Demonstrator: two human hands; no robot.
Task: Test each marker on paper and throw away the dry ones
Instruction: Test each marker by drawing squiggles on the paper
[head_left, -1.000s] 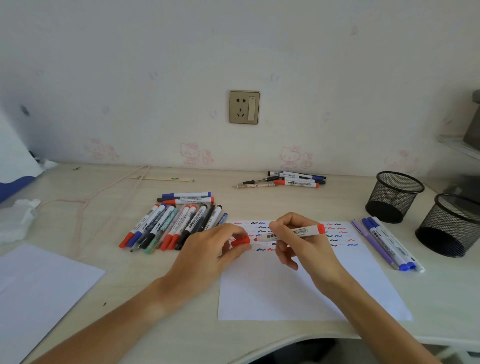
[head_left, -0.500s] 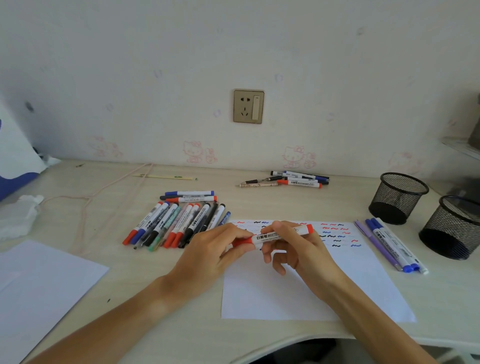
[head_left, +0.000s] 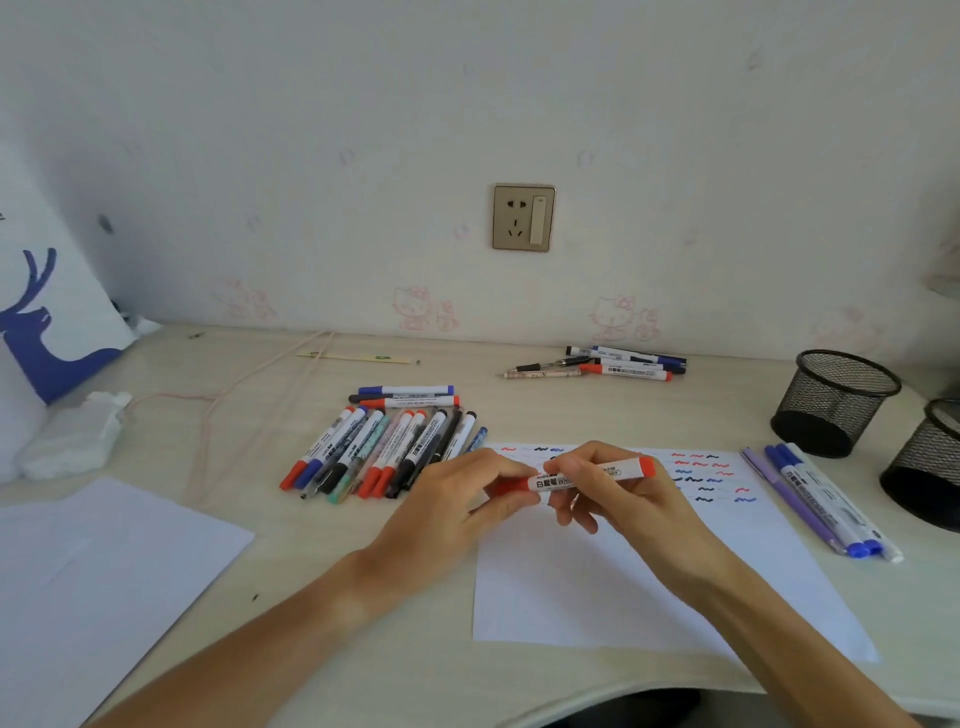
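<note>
A red whiteboard marker (head_left: 553, 481) lies level between both hands above the test paper (head_left: 623, 587). My left hand (head_left: 457, 509) pinches its red cap end. My right hand (head_left: 618, 493) grips the white barrel, and the red tail sticks out to the right. The cap sits on the marker. The paper carries several short red, blue and black squiggles along its top. A fan of several markers (head_left: 384, 452) lies left of the paper.
Three purple and blue markers (head_left: 821, 499) lie right of the paper. More pens (head_left: 613, 364) rest near the wall. Two black mesh cups (head_left: 831, 400) (head_left: 930, 467) stand at the right. A blank sheet (head_left: 88, 566) and a crumpled tissue (head_left: 72, 436) lie at the left.
The red cap, held apart from the tip by my left hand a second ago, has been pushed onto the marker. Both hands have drawn together.
</note>
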